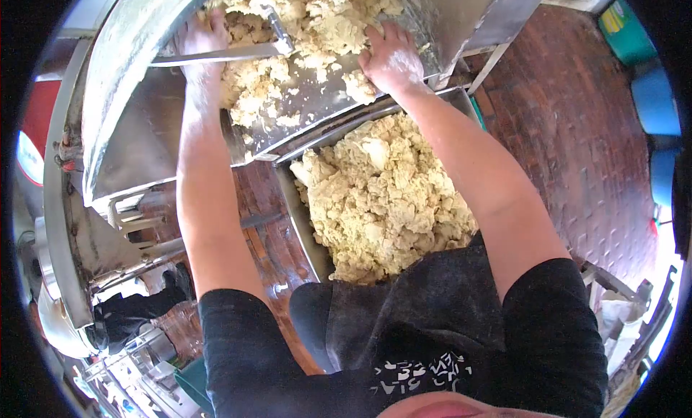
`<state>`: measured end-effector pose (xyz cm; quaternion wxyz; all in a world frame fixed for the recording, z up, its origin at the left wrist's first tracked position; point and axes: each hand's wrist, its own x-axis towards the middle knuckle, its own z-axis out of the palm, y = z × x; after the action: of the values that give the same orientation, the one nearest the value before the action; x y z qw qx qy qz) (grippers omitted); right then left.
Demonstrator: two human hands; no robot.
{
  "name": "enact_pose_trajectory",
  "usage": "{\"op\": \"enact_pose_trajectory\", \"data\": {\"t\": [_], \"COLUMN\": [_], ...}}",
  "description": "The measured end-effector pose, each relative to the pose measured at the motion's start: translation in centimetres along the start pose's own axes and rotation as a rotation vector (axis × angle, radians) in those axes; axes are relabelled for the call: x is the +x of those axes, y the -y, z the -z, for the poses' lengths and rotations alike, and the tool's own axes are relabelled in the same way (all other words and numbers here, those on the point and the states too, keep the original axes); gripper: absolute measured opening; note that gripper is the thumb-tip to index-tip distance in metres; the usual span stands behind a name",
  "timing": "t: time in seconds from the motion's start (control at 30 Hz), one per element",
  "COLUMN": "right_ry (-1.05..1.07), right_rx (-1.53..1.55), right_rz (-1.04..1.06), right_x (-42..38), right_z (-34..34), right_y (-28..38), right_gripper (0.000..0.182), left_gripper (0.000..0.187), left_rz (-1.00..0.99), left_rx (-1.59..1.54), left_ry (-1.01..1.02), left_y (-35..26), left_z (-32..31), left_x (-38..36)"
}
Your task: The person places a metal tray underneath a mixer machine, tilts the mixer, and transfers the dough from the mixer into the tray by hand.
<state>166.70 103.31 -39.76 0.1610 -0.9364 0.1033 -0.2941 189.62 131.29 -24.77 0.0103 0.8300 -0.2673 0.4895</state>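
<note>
Both hands are up inside the tilted mixer bowl (122, 79), dusted with flour. The right hand (391, 58) lies palm down with spread fingers on crumbly dough (317, 29) at the bowl's lower lip, pressing on it and not closed round anything. The left hand (203, 47) reaches deeper, its fingers sunk into the dough beside the metal mixing arm (223, 54); whether it grips a clump cannot be told, because the dough covers the fingertips.

Nearest the camera is the person's own body: a black short-sleeved shirt (238, 346) and a dark apron (425, 310) with pale lettering. Both bare forearms stretch up and away from it.

Just beyond the apron, between the forearms, stands a rectangular steel tray (306, 234) heaped with pale yellow, lumpy dough (382, 202). The heap rises above the tray's rim and sits right under the lip of the bowl.

Farther on, the stainless bowl leans toward the tray, its inner wall smeared with flour. More loose dough fills it and lies scattered down the slope to the lip, where small crumbs (285, 119) rest on bare metal.

Past the tray on the right lies a red brick floor (577, 130). Blue and green containers (652, 101) stand along its far edge.
</note>
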Motion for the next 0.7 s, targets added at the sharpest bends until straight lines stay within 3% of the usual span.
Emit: {"op": "enact_pose_trajectory", "data": {"t": [0.1, 0.2, 0.3, 0.37, 0.4, 0.47, 0.57, 0.67, 0.7], "right_ry": [0.023, 0.01, 0.024, 0.047, 0.055, 0.071, 0.084, 0.059, 0.048], "right_rx": [0.003, -0.012, -0.01, 0.046, 0.034, 0.018, 0.035, 0.029, 0.024], "right_rz": [-0.001, -0.002, -0.006, -0.024, -0.027, -0.026, -0.041, -0.038, -0.039], "right_x": [0.0, -0.2, -0.1, -0.1, -0.2, -0.2, -0.2, 0.0, -0.3], "right_z": [0.2, -0.3, -0.3, 0.1, 0.3, 0.4, 0.6, 0.1, -0.1], "right_y": [0.4, 0.2, 0.2, 0.2, 0.1, 0.3, 0.3, 0.2, 0.2], "right_gripper": [0.051, 0.049, 0.05, 0.051, 0.051, 0.051, 0.051, 0.052, 0.052], "left_gripper": [0.091, 0.097, 0.069, 0.043, 0.044, 0.044, 0.045, 0.043, 0.043], "left_rz": [0.108, 0.271, 0.258, -0.045, 0.034, -0.045, 0.147, 0.031, 0.137], "left_rx": [-0.19, -0.188, -0.08, -0.125, -0.14, -0.187, -0.321, -0.352, -0.379], "left_ry": [0.291, 0.718, 0.553, -0.188, 0.055, -0.253, 0.007, 0.003, 0.063], "left_y": [2.5, 6.4, 5.0, 0.6, -0.1, -2.8, -5.3, -6.3, -6.3], "left_z": [-2.3, -5.6, -4.7, -4.0, -2.7, -1.4, -0.1, 2.6, 3.7], "left_x": [3.3, 6.4, 4.8, 0.5, -0.6, -2.0, -7.7, -7.2, -6.2]}}
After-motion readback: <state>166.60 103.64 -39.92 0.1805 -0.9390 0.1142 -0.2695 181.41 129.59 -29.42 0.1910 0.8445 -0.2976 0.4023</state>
